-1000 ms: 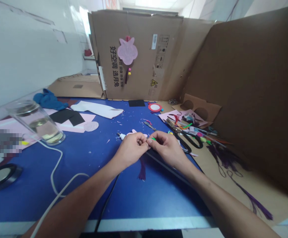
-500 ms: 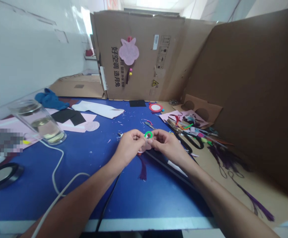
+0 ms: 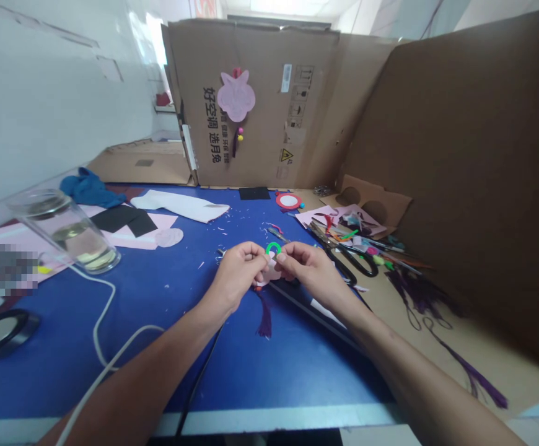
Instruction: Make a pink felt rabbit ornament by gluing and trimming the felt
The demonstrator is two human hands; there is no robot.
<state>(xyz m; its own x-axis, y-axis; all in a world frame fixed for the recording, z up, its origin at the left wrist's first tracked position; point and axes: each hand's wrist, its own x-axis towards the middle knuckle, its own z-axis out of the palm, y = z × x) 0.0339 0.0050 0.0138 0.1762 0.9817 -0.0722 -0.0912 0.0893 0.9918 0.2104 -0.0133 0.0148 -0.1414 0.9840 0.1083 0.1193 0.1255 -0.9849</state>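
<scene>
My left hand (image 3: 236,275) and my right hand (image 3: 307,267) meet over the middle of the blue table (image 3: 260,365). Both pinch a small pink felt piece (image 3: 272,272) with a bright green loop (image 3: 273,248) standing up between the fingertips. A dark purple tassel (image 3: 264,316) hangs down from the piece onto the table. The fingers of both hands are closed around it.
A glass jar (image 3: 72,232) with liquid stands at left, with white cable (image 3: 105,322) and a tape roll (image 3: 0,328) near it. Black scissors (image 3: 353,263) and coloured scraps lie right. Cardboard walls (image 3: 460,161) enclose the back and right; a pink ornament (image 3: 235,96) hangs there.
The green loop has come up into view between my fingertips, and the hands have turned the pink piece slightly. The view has shifted a little.
</scene>
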